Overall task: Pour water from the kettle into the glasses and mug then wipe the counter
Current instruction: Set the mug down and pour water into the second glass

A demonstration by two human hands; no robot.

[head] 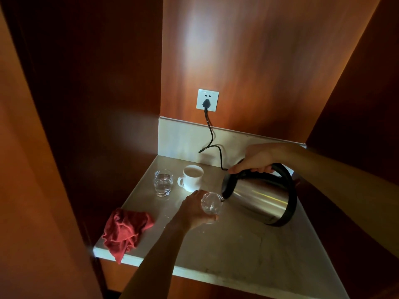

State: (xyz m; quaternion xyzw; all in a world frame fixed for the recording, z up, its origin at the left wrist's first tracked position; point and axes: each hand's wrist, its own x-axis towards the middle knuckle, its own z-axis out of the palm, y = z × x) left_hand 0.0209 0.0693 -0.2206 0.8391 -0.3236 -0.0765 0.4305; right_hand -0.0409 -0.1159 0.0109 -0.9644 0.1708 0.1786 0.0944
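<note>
On the pale counter point(248, 251), your right hand point(257, 159) is closed around the black handle of the steel kettle point(261, 199), tipped steeply so its spout sits at the rim of the near glass point(211, 207). Your left hand point(194, 210) is wrapped around that glass, fingers curled on its side, steadying it on the surface. Far glass point(163, 182) stands further back left, water in it. White mug point(192, 178) just beside it, handle facing left. Red cloth point(125, 229) crumpled at the front left edge, one corner hanging over. Black cord point(210, 130) runs up to the wall socket point(207, 99).
</note>
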